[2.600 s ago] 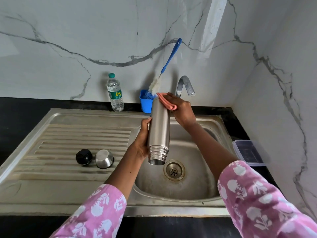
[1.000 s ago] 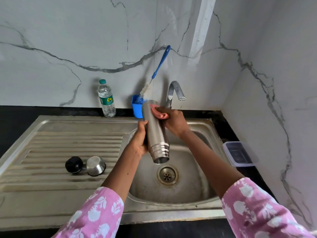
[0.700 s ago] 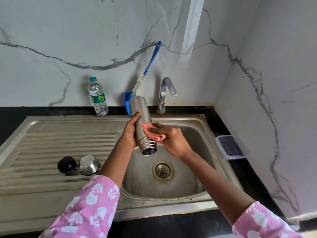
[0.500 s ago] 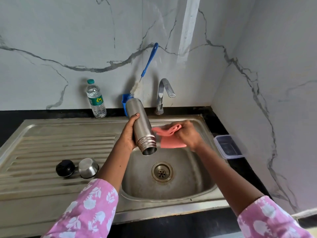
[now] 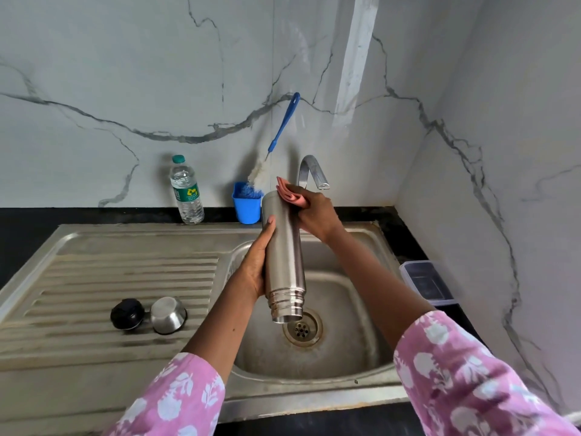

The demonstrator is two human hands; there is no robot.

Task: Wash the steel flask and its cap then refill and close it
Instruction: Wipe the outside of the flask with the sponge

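The steel flask (image 5: 284, 256) hangs mouth-down over the basin of the sink (image 5: 314, 392), with its open threaded neck just above the drain (image 5: 302, 329). The left hand (image 5: 255, 267) grips it round the middle from the left side, fingers wrapped behind the body and thumb lying up along the front. The right hand (image 5: 315, 215) has its fingers curled over a folded pink cloth (image 5: 290, 194) and presses it against the flask's upturned base. That hand and the cloth hide the foot of the tap (image 5: 309, 171), whose spout shows just behind them.

On the ribbed drainboard (image 5: 125, 275), well to the left, a black stopper (image 5: 127, 313) and an upturned steel cap (image 5: 168, 314) lie side by side, close enough that they may be touching. Against the marble wall stand a plastic water bottle (image 5: 186, 190) and a blue holder (image 5: 246, 205) with a long blue-handled bottle brush (image 5: 283, 124) leaning out of it. The flask's base overlaps the holder's right edge. A lidded plastic box (image 5: 426, 283) sits on the black counter to the right of the sink.
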